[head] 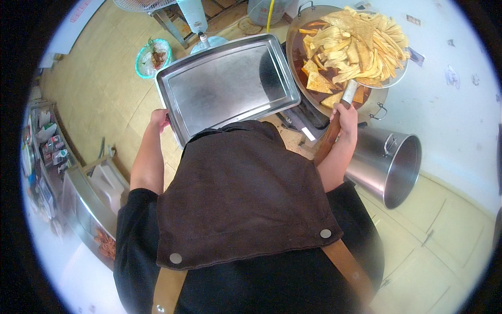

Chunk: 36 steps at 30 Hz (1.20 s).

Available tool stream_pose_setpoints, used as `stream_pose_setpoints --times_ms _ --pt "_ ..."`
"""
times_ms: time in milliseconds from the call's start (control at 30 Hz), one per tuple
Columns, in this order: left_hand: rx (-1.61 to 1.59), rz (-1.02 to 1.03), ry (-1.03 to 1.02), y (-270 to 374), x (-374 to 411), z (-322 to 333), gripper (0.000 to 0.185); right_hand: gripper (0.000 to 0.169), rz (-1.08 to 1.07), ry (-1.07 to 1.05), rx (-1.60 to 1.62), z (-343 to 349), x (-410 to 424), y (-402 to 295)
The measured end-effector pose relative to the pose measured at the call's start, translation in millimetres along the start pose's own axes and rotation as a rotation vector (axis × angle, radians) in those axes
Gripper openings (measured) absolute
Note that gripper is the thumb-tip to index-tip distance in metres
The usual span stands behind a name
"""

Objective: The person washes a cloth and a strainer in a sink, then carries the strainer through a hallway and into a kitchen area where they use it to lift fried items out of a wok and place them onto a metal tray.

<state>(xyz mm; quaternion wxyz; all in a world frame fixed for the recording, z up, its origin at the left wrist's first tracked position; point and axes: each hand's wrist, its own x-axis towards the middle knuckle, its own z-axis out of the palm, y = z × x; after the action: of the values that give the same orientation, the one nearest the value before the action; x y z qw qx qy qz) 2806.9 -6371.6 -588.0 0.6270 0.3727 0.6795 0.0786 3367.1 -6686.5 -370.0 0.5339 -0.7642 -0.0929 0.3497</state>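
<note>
My left hand (159,121) grips the near left edge of a shallow rectangular stainless steel tray (219,88), whose inside is bare. In my right hand (346,119) is the wooden handle of a wire-mesh skimmer (399,78). Pale yellow tofu-skin-like strips and sheets (359,43) are heaped on the skimmer, hiding most of its mesh. Beneath it sits a wide metal wok (292,51) of dark red-brown liquid (299,64), with more yellow pieces (318,83) in it. The tray's right end is close beside the wok's rim.
A tall steel stockpot (368,165) lies tilted below the wok, near the white wall (462,117). A turquoise basket (137,64) with scraps stands on the tiled floor beyond the tray. At left are a steel counter (84,204) and a rack of packets (49,145). A yellow hose (270,15) hangs behind.
</note>
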Motion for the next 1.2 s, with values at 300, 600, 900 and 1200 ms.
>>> stream_pose_setpoints --times_ms 300,600,900,1200 --pt "0.001 -0.003 -0.017 2 3 -3 0.018 0.012 0.020 0.036 -0.007 4 -5 -4" --pt "0.013 -0.011 0.032 12 -13 3 0.017 0.012 0.013 -0.012 0.000 3 -3 -2" --pt "0.049 -0.039 0.033 8 -5 -2 0.015 0.012 0.012 0.006 0.004 3 -5 0" --pt "0.017 -0.007 0.002 5 -1 -3 0.017 0.010 -0.002 -0.034 0.000 4 -6 4"
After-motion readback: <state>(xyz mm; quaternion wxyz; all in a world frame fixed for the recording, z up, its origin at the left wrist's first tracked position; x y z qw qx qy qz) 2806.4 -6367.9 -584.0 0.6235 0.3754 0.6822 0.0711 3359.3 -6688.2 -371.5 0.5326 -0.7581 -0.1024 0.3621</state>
